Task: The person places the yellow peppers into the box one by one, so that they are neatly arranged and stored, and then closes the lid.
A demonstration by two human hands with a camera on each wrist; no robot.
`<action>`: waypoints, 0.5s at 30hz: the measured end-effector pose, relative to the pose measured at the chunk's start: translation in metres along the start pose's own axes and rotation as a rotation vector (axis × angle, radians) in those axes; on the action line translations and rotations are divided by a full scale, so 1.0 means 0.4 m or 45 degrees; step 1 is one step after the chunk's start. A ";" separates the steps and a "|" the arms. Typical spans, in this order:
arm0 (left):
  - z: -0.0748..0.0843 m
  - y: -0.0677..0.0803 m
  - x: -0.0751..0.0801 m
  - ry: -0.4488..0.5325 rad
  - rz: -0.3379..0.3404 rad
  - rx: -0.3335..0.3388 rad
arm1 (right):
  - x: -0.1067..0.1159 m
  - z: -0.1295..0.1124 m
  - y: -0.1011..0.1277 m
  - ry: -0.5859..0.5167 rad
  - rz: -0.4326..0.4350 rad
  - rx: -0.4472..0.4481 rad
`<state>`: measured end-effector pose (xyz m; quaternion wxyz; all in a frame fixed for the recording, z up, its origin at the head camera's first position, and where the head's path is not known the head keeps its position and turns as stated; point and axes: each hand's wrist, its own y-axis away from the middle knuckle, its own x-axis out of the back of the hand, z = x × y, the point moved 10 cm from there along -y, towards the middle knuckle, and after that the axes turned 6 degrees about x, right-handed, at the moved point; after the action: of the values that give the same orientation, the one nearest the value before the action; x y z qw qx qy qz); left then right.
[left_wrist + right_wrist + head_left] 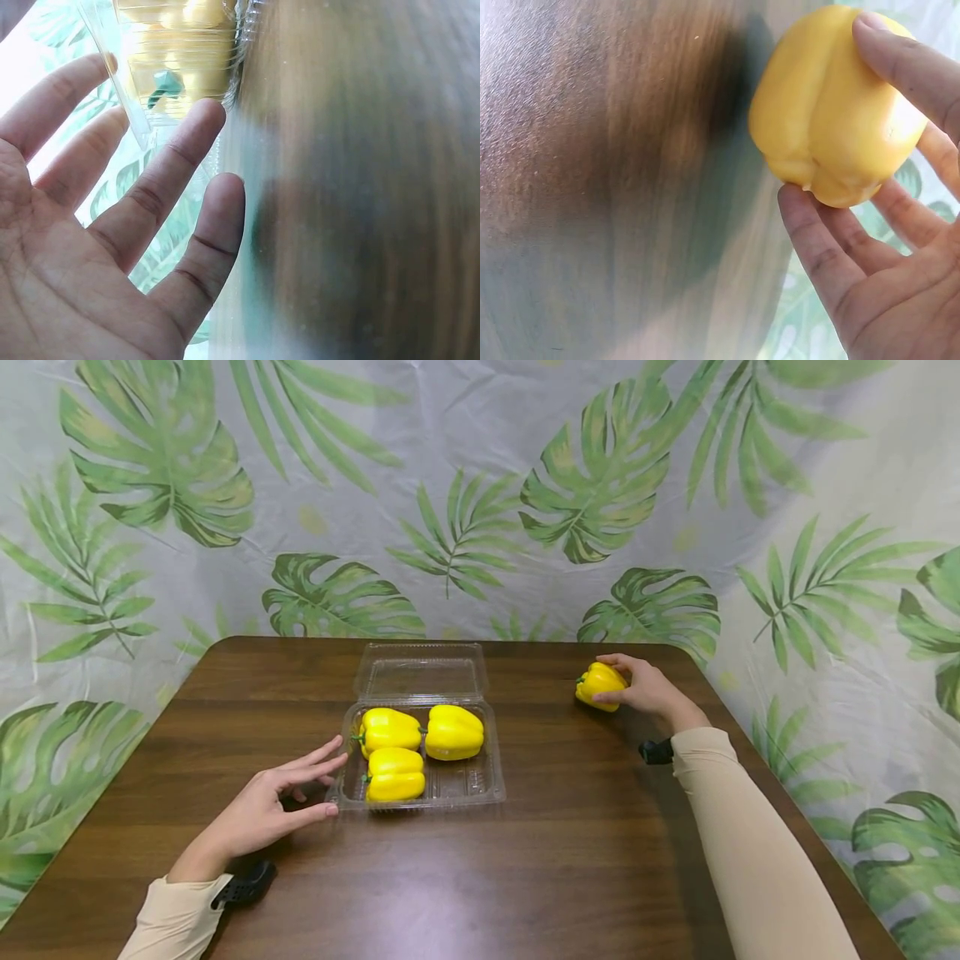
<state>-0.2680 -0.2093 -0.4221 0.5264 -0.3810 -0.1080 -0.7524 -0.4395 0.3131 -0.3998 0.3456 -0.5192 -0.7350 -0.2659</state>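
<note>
Three yellow bell peppers lie in a clear plastic clamshell container (491,785) with its lid (420,672) folded back. Two of them, the back-left pepper (390,731) and the back-right pepper (454,733), sit side by side; the front-left pepper (395,775) is nearer me. My left hand (281,802) is at the container's left side, fingers spread and fairly straight, fingertips right at its wall. At the far right of the table my right hand (645,689) grips a fourth yellow bell pepper (832,105), thumb on one side and fingers round the other.
The brown wooden table (540,877) carries all of this. Behind it hangs a pale cloth (480,435) printed with green leaves, close to the table's back and right edges. A black band (251,885) circles each wrist.
</note>
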 end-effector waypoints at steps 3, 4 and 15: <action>0.002 -0.002 -0.003 0.006 -0.009 -0.006 | 0.008 -0.013 0.000 0.072 -0.008 0.028; 0.002 -0.002 -0.004 0.010 -0.010 -0.006 | 0.009 -0.018 0.000 0.082 -0.008 0.039; 0.006 0.001 0.000 -0.002 0.000 -0.013 | 0.006 -0.093 -0.013 0.107 -0.010 0.154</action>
<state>-0.2664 -0.2083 -0.4206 0.5245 -0.3841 -0.1046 -0.7526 -0.4362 0.2851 -0.3752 0.4057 -0.4828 -0.7368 -0.2438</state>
